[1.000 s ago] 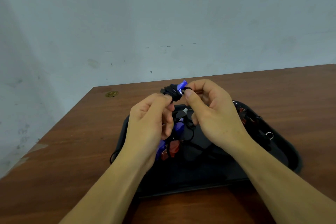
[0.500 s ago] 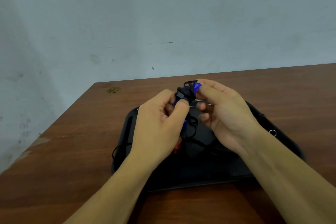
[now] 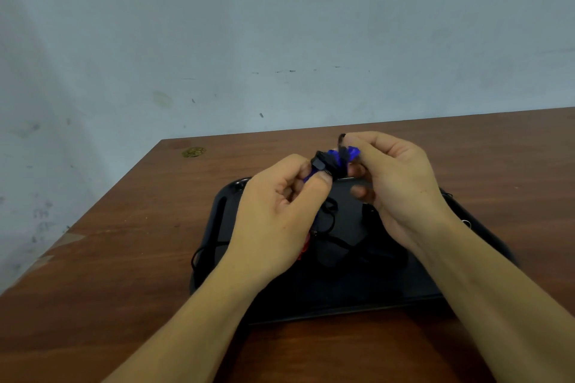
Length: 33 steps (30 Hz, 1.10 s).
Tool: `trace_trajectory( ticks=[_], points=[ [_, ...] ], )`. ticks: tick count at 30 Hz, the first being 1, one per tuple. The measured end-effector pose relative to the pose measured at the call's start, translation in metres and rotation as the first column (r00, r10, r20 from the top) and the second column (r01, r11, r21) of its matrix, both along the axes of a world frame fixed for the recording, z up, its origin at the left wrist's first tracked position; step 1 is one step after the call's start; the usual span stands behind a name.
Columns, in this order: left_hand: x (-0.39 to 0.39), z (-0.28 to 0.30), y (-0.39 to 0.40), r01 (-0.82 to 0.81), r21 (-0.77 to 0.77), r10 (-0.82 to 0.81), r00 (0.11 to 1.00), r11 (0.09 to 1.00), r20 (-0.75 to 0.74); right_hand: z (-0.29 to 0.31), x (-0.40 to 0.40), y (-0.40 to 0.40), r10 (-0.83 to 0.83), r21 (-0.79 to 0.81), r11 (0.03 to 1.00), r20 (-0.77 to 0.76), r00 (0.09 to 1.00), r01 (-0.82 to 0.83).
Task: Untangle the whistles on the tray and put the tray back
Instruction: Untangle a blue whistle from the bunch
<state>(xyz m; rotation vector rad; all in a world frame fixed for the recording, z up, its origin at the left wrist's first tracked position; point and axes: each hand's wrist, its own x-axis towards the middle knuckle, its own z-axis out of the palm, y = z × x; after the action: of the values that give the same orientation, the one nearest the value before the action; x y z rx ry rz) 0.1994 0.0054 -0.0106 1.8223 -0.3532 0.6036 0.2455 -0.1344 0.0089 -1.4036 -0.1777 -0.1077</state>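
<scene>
While our fingertips work at the knot, our left hand (image 3: 273, 221) pinches one end of a blue whistle (image 3: 334, 156) between thumb and forefinger, the other fingers curled in toward the palm. Our right hand (image 3: 395, 183) pinches the far end of the same bundle, thumb and forefinger closed tight on it and the lower fingers bent loosely underneath. Black cord (image 3: 325, 162) is wrapped round the blue plastic between the two grips, and the whole clump is held up in the air above the far edge of the tray (image 3: 217, 227), not touching it. How many whistles are in the clump we cannot tell, as it is blurred.

Below our hands more black cord trails down onto the black tray, looping across its middle, and one loop (image 3: 196, 255) hangs over the tray's left rim onto the table (image 3: 124, 258). A bit of red (image 3: 306, 246) shows just beside our left wrist, lying on the tray. A small metal ring (image 3: 465, 222) sits near the tray's right rim, beside our right forearm. The tray rests flat on the brown wooden table, near our edge. A small brass-coloured disc (image 3: 193, 152) is set in the tabletop by the far left corner, well apart from the tray. Behind the table stands a pale blue-grey wall (image 3: 280, 40) with scuff marks.
</scene>
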Motion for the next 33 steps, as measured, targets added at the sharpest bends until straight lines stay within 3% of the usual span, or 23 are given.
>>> trace_trajectory(
  ticks=[8, 10, 12, 15, 21, 23, 25, 27, 30, 33],
  points=[
    [-0.001, 0.002, 0.001, 0.198, -0.326, -0.257, 0.955, 0.925, -0.149, -0.002, -0.001, 0.003, 0.186, -0.064, 0.98, -0.013, 0.982, -0.186],
    [-0.001, 0.003, 0.002, 0.269, -0.51, -0.407, 0.896, 0.817, -0.18, -0.001, 0.0, 0.003, 0.279, 0.067, 0.959, -0.089, 0.956, -0.274],
    [-0.001, 0.004, 0.002, 0.339, -0.678, -0.574, 0.805, 0.652, -0.149, 0.001, 0.002, 0.002, 0.356, 0.248, 0.914, -0.117, 0.927, -0.32],
    [-0.001, 0.004, 0.004, 0.403, -0.778, -0.701, 0.709, 0.483, -0.068, 0.004, 0.003, 0.0, 0.43, 0.483, 0.807, -0.084, 0.899, -0.341],
    [-0.003, 0.001, 0.001, 0.486, -0.762, -0.804, 0.59, 0.428, -0.075, 0.006, 0.0, -0.006, 0.604, 0.704, 0.577, -0.026, 0.796, -0.415],
    [-0.004, 0.0, 0.001, 0.528, -0.736, -0.836, 0.541, 0.423, -0.092, 0.007, 0.0, -0.009, 0.613, 0.65, 0.609, -0.021, 0.79, -0.454],
    [-0.005, 0.0, 0.002, 0.57, -0.704, -0.855, 0.509, 0.423, -0.102, 0.006, 0.0, -0.008, 0.556, 0.356, 0.779, -0.013, 0.831, -0.516],
    [-0.005, 0.0, 0.003, 0.587, -0.684, -0.857, 0.502, 0.433, -0.112, 0.003, 0.001, -0.006, 0.482, 0.053, 0.873, 0.053, 0.875, -0.484],
    [-0.005, 0.001, 0.004, 0.566, -0.677, -0.834, 0.536, 0.47, -0.131, 0.003, 0.004, -0.007, 0.423, -0.044, 0.906, 0.096, 0.901, -0.421],
    [-0.003, -0.001, 0.004, 0.536, -0.674, -0.808, 0.567, 0.509, -0.161, 0.001, 0.006, -0.007, 0.429, -0.108, 0.899, 0.025, 0.903, -0.424]
  ],
)
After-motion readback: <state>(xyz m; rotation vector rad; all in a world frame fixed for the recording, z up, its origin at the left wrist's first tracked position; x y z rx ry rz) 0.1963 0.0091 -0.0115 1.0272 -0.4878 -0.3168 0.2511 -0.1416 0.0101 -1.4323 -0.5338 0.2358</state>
